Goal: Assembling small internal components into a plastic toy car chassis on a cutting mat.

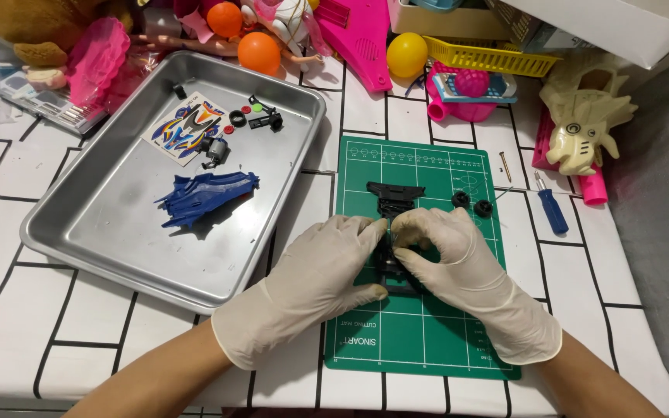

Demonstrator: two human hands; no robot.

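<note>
Both my hands wear pale latex gloves and meet over a black toy car chassis (393, 198) lying on a green cutting mat (427, 333). My left hand (311, 282) grips the chassis from the left, thumb underneath. My right hand (466, 271) pinches the chassis's middle from the right. The near half of the chassis is hidden by my fingers. Two small black wheels (471, 203) rest on the mat just right of the chassis.
A metal tray (102, 232) at left holds a blue car body shell (207, 197), a sticker sheet (187, 128), a small motor and small black parts. A blue-handled screwdriver (551, 205) and a screw (505, 165) lie right of the mat. Toys, orange and yellow balls crowd the back edge.
</note>
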